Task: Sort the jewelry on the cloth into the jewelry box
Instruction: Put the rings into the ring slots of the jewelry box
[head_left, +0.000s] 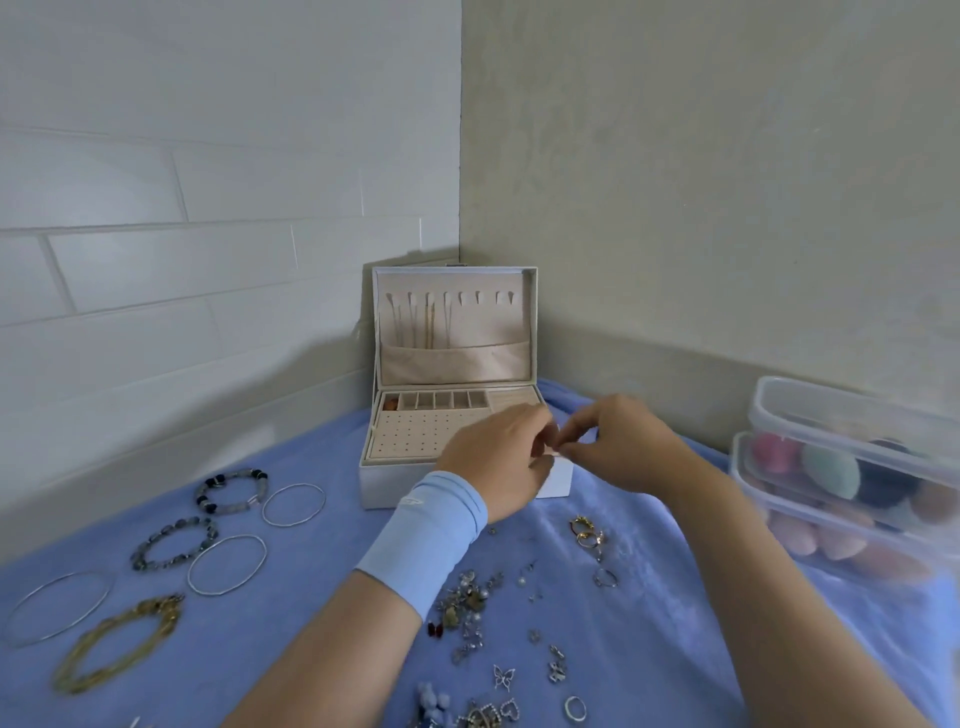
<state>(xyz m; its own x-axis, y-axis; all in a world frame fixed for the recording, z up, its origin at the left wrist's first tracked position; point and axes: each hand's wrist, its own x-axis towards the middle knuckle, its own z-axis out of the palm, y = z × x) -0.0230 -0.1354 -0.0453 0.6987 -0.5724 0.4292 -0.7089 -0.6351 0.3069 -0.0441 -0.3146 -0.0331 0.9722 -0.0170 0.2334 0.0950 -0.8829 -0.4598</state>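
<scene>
A white jewelry box (395, 480) stands open at the back of the blue cloth (322, 540), its lid upright with thin chains hanging inside. My left hand (498, 462) and my right hand (623, 447) meet just above the box's front right corner, fingertips pinched together on something very small that I cannot make out. On the cloth lie beaded bracelets (231, 491), silver bangles (293, 504), a gold chain bracelet (119, 642), gold rings (587, 532) and a heap of small earrings (467, 603).
Two stacked clear plastic containers (852, 467) holding coloured round sponges sit at the right edge. The box is in a corner between a white brick wall and a beige wall. A silver ring (575, 708) lies near the front.
</scene>
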